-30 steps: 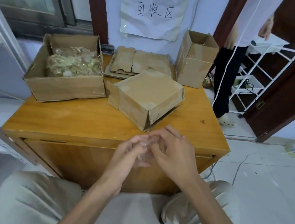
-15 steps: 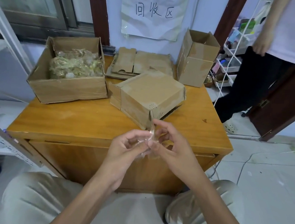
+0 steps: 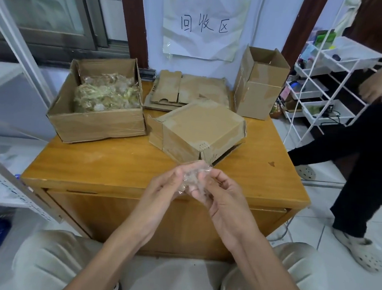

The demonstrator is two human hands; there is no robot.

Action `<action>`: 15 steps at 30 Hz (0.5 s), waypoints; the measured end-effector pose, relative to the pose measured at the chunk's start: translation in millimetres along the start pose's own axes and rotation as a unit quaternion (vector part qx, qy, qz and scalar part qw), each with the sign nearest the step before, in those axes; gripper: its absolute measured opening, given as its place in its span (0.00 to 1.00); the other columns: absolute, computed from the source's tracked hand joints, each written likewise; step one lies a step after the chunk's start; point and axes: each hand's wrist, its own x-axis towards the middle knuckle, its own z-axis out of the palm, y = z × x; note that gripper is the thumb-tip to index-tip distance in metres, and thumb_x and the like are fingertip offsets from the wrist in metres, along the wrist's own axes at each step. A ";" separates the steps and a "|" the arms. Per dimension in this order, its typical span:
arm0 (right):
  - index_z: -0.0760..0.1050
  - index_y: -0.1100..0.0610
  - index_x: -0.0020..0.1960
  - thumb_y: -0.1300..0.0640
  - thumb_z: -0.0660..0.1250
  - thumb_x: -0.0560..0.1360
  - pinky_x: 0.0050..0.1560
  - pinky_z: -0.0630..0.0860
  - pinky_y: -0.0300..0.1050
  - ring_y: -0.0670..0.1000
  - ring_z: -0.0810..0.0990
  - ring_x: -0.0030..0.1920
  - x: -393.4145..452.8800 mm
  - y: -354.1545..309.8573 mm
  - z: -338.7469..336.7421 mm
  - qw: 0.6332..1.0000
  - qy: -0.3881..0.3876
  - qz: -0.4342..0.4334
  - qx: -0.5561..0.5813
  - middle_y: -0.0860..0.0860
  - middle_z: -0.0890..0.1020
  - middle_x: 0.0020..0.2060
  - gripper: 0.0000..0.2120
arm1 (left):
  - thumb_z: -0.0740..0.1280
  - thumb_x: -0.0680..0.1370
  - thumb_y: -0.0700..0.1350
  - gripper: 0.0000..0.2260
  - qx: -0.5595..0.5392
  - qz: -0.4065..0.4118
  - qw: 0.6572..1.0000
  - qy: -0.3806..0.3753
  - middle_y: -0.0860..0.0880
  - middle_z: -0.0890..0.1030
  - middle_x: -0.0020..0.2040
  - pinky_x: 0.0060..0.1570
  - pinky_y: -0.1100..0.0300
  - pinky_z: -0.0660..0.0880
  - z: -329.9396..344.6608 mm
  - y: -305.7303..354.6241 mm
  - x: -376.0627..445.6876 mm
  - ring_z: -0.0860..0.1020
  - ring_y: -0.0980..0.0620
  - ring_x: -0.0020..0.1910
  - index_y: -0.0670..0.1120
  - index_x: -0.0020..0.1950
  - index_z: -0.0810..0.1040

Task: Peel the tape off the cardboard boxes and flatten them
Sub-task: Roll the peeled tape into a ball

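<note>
A crumpled wad of clear tape is held between both hands above the front edge of the wooden table. My left hand pinches its left side and my right hand curls round its right side. Just behind the hands a closed brown cardboard box lies tilted on the table, with one end flap loose. An upright open box stands at the back right. Flattened cardboard pieces are stacked at the back centre.
A wide open box at the back left holds a heap of used tape. A paper sign hangs on the wall. Another person stands at the right by a white wire rack. My knees are below the table.
My hands have risen slightly toward the table edge while working the tape wad. The view has shifted and the person at the right has stepped closer.
</note>
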 end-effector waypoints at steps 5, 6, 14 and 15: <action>0.82 0.67 0.60 0.62 0.72 0.75 0.48 0.85 0.38 0.51 0.85 0.49 15.6 -1.7 33.7 0.994 -0.028 0.054 0.094 0.62 0.85 0.52 0.15 | 0.69 0.78 0.42 0.18 -0.003 0.113 0.991 0.072 0.48 0.84 0.65 0.67 0.55 0.77 -9.3 10.0 9.5 0.79 0.48 0.68 0.42 0.67 0.81; 0.82 0.66 0.60 0.61 0.71 0.77 0.51 0.85 0.39 0.50 0.86 0.50 19.8 -1.4 41.6 0.994 -0.037 0.060 0.081 0.61 0.85 0.53 0.14 | 0.71 0.76 0.41 0.16 0.019 0.144 0.984 0.105 0.47 0.85 0.63 0.66 0.53 0.78 -15.8 11.1 11.3 0.81 0.47 0.66 0.42 0.64 0.82; 0.78 0.58 0.71 0.51 0.67 0.84 0.67 0.80 0.52 0.54 0.84 0.64 47.9 4.0 98.7 0.984 -0.134 0.056 -0.099 0.57 0.85 0.63 0.19 | 0.69 0.83 0.45 0.13 0.419 0.292 0.833 0.212 0.54 0.83 0.66 0.59 0.54 0.81 -98.5 22.4 19.9 0.80 0.58 0.65 0.48 0.67 0.83; 0.80 0.58 0.69 0.53 0.69 0.82 0.65 0.81 0.50 0.53 0.85 0.62 54.4 7.3 107.5 0.987 -0.113 0.037 -0.110 0.57 0.85 0.61 0.17 | 0.65 0.85 0.46 0.16 0.439 0.263 0.840 0.179 0.56 0.78 0.72 0.65 0.55 0.78 -107.8 25.1 19.6 0.76 0.60 0.70 0.50 0.74 0.78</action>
